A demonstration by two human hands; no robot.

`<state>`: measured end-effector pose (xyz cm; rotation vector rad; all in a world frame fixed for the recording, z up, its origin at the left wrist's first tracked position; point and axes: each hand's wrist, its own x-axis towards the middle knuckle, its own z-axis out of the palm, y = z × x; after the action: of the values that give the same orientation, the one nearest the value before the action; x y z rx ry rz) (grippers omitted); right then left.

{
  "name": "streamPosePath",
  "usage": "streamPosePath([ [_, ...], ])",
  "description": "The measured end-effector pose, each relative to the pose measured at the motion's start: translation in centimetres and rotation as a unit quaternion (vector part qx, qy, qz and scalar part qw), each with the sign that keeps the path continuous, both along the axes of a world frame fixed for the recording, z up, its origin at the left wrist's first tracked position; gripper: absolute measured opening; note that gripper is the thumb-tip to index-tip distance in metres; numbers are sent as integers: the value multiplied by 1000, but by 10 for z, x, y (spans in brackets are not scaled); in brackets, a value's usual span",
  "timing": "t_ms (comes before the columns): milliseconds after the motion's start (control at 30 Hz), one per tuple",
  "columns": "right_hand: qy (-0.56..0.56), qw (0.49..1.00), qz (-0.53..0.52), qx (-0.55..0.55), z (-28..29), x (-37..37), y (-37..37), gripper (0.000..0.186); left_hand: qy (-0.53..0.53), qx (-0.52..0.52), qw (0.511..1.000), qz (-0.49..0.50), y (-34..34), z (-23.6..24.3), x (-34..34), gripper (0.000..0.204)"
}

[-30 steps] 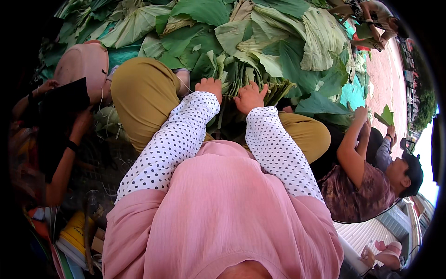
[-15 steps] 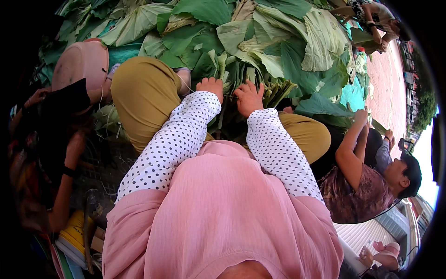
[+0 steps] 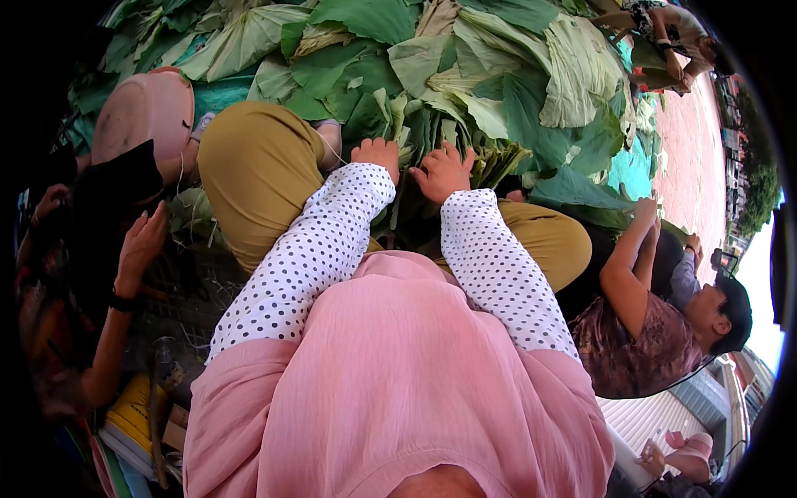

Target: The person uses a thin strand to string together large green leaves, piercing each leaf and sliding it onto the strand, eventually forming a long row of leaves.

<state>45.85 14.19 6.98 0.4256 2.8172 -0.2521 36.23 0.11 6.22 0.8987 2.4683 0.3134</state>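
A pressed stack of large lotus leaves [image 3: 491, 159] lies between my knees, its folded edges bunched together. My left hand [image 3: 378, 157] bears on the near left side of the stack, fingers curled over the leaves and tips partly hidden. At the right, my right hand [image 3: 444, 174] lies against the stack's near edge, fingers apart and thumb held out toward the left hand. A thin pale string [image 3: 334, 153] shows beside my left wrist. Beyond both hands spreads a heap of green and yellowing lotus leaves [image 3: 465, 62].
A pink basin [image 3: 143, 116] stands tilted at the left. One person's raised hand [image 3: 143, 241] is close on that side. To the right, another person [image 3: 652, 315] handles a leaf [image 3: 577, 189]. A third person [image 3: 672, 46] bends at the far right, by reddish paving [image 3: 689, 158].
My right hand has shifted slightly, its thumb moving left and its fingers spreading. My left hand stays put. The person at left has raised an open hand.
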Motion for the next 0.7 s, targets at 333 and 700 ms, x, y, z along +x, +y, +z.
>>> streamPosePath([
  [333,-113,993,-5,24,14,-13,-2,49,8,-2,1000,-18,10,-10,-2,41],
  [700,156,984,67,-58,11,-11,-4,27,85,45,995,18,-4,-27,-1,25],
])
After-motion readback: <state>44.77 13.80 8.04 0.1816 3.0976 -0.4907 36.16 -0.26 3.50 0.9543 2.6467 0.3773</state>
